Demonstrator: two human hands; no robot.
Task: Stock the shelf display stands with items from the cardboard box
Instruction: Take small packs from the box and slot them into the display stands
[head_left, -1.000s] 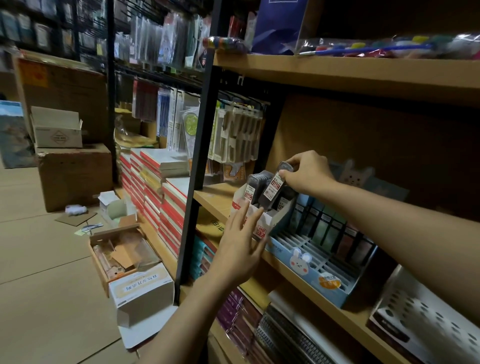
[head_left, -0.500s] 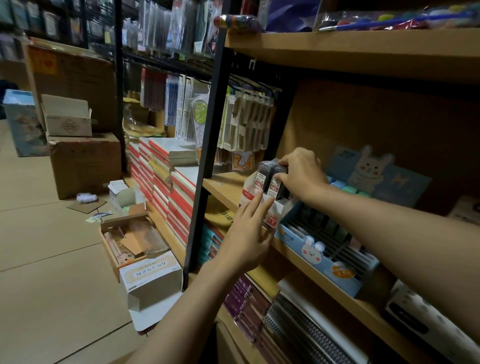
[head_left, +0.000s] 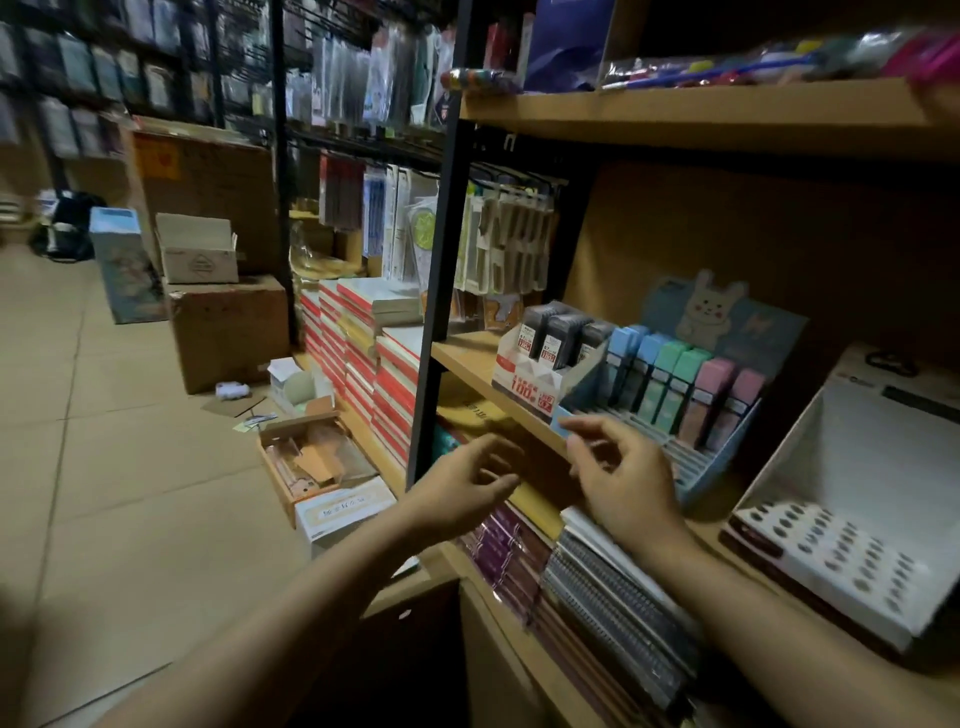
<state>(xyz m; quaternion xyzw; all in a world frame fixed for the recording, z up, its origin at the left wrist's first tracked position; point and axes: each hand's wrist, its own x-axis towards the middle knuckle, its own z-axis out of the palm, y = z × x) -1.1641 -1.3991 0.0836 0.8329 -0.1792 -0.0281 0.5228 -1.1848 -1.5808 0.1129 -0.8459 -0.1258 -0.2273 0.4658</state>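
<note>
Head view: at lower centre, the left hand (head_left: 467, 486) and right hand (head_left: 618, 480) are held empty with fingers loosely spread before the shelf (head_left: 470, 358), apparently freed because dark packs (head_left: 558, 332) are seated in the red-and-white display stand (head_left: 530, 382) mid-frame.

Both bare forearms reach forward. The left hand (head_left: 460, 486) hangs empty, fingers loosely curled, palm facing right. The right hand (head_left: 621, 480) hovers just beside it, fingers relaxed and spread, gripping nothing.
</note>
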